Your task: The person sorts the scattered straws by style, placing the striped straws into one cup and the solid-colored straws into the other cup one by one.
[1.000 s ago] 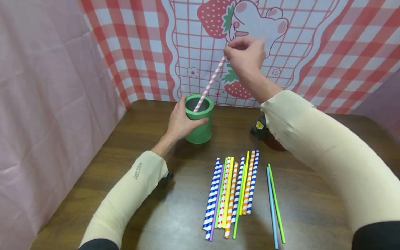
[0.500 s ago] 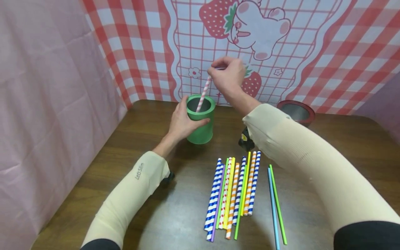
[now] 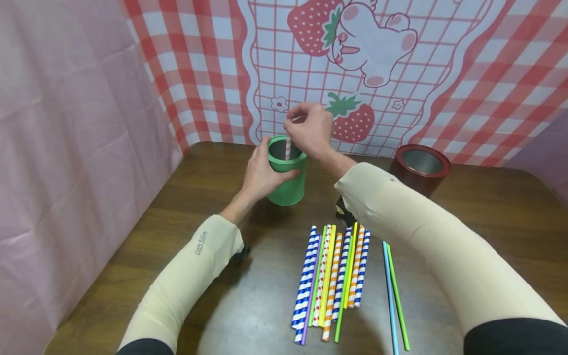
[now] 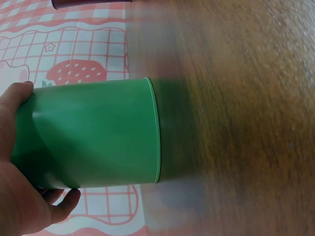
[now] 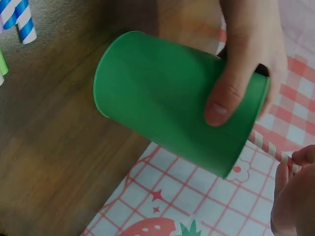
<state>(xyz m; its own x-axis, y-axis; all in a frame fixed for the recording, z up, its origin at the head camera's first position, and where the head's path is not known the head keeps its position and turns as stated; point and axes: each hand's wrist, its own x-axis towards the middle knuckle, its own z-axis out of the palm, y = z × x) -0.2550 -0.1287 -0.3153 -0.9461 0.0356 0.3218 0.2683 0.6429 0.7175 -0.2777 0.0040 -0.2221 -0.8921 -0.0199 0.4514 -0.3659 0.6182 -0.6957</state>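
Note:
A green can (image 3: 287,185) stands upright at the back of the table. My left hand (image 3: 262,172) grips its upper part, thumb on the front and fingers round the far left side. Above the can's mouth, my right hand (image 3: 311,129) pinches a pink-and-white striped straw (image 3: 288,148) near its top. The straw's lower part is down inside the can, hidden by the wall. In the right wrist view the same straw (image 5: 269,147) sticks out past the rim between thumb and fingertips. The left wrist view shows the can's green side (image 4: 93,135) with the left fingers round it.
A row of several striped, dotted and plain straws (image 3: 330,281) lies at the front middle of the table. A blue straw (image 3: 390,296) and a green straw (image 3: 398,296) lie to their right. A dark red can (image 3: 419,170) stands at the back right, partly behind my right sleeve.
My right hand has come down and left, lowering the striped straw deeper into the green can. The red can has come into view from behind the right arm. The left hand keeps its grip.

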